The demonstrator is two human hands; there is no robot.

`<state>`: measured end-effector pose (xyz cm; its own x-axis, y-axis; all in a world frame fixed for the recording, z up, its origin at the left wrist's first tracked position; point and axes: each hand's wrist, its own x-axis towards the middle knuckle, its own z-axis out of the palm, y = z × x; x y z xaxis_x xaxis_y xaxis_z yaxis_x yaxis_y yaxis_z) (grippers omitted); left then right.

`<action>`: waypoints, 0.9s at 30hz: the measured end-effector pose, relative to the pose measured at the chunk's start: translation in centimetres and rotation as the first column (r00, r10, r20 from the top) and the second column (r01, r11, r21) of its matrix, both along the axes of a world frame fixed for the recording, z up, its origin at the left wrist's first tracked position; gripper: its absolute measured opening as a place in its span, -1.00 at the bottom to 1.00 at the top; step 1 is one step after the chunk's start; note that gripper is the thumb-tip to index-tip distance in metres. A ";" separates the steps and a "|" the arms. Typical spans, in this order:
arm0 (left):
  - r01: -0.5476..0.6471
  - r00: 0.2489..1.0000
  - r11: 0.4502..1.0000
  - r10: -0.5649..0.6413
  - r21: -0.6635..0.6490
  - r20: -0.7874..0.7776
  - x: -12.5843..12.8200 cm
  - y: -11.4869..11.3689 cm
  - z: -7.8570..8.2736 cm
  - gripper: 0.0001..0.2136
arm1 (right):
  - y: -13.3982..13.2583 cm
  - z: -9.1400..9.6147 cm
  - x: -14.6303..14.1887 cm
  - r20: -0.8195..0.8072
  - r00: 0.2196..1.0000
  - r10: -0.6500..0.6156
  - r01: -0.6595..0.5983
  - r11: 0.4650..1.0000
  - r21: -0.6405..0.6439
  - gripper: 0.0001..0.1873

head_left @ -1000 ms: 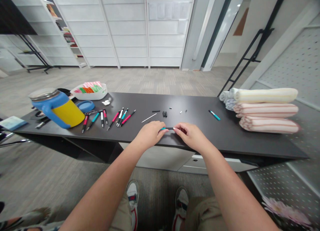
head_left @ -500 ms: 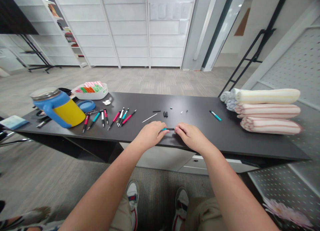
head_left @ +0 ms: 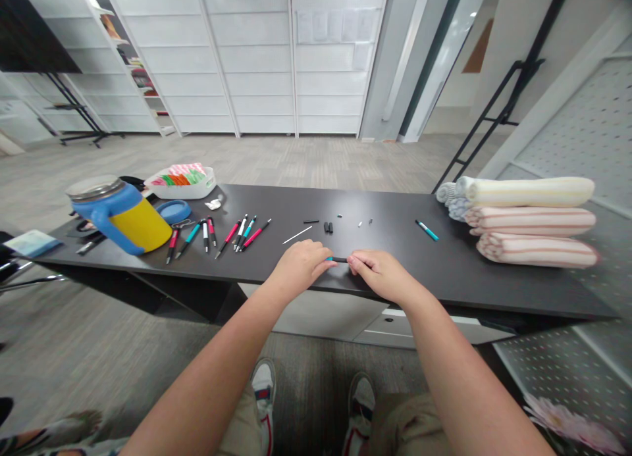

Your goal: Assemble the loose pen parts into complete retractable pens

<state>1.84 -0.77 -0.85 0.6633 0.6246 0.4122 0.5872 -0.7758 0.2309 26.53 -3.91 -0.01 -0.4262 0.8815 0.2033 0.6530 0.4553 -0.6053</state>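
Over the near edge of the dark table (head_left: 494, 278), my left hand (head_left: 301, 265) and my right hand (head_left: 378, 272) pinch opposite ends of a teal-and-black pen (head_left: 338, 259), held level between them. Only its short middle stretch shows; both ends are hidden in my fingers. Beyond the hands lie small loose pen parts (head_left: 328, 227), a thin white refill (head_left: 297, 235) and a teal pen (head_left: 426, 229). Several red, teal and black pens (head_left: 232, 232) lie in a row to the left.
A blue and yellow jug (head_left: 123, 214) lies at the table's left end, beside a blue lid (head_left: 172, 210) and a white tray (head_left: 180, 183) of coloured items. Rolled striped towels (head_left: 530, 219) are stacked at the right. My shoes (head_left: 261, 390) show on the carpet below.
My hands have come closer together along the pen, so less of it shows between them. The view has shifted slightly; nothing on the table has moved.
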 end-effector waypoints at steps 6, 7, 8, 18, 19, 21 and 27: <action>-0.027 0.999 0.992 0.030 0.119 -0.020 0.2 -0.9 0.0 -0.64 | 0.3 -0.2 0.2 -0.111 0.992 -0.061 0.047 0.992 -0.121 -0.43; -0.024 1.000 0.993 0.026 0.114 -0.010 0.3 -1.0 0.1 -0.64 | 0.3 -0.2 0.2 -0.133 0.989 -0.070 0.052 0.989 -0.138 -0.41; -0.024 1.000 0.994 0.023 0.102 0.007 0.4 -1.1 0.2 -0.64 | 0.4 -0.2 0.2 -0.154 0.985 -0.079 0.055 0.987 -0.154 -0.39; 0.203 0.481 0.825 0.385 -0.527 0.788 0.7 0.7 0.7 -0.66 | 5.6 0.5 -0.7 0.037 0.931 -0.364 0.360 0.929 0.082 -0.56; 0.359 0.355 0.744 0.450 -0.564 0.820 0.6 1.1 0.7 -0.65 | 6.7 0.7 -1.0 0.164 0.906 -0.390 0.365 0.917 0.161 -0.62; 0.588 0.177 0.603 0.553 -0.538 0.814 0.5 1.7 0.6 -0.61 | 8.7 1.1 -1.8 0.390 0.810 -0.437 0.370 0.898 0.238 -0.63; 0.718 -0.028 0.517 0.692 -0.467 0.722 -0.4 2.8 0.3 -0.73 | 13.4 1.1 -3.7 0.533 0.723 -0.439 0.385 0.897 0.216 -0.71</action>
<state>1.43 2.05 -0.51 0.1427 0.9895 -0.0238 -0.7339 0.1219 0.6683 22.84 9.45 1.10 -0.0853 0.9878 0.1299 0.9945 0.0923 -0.0485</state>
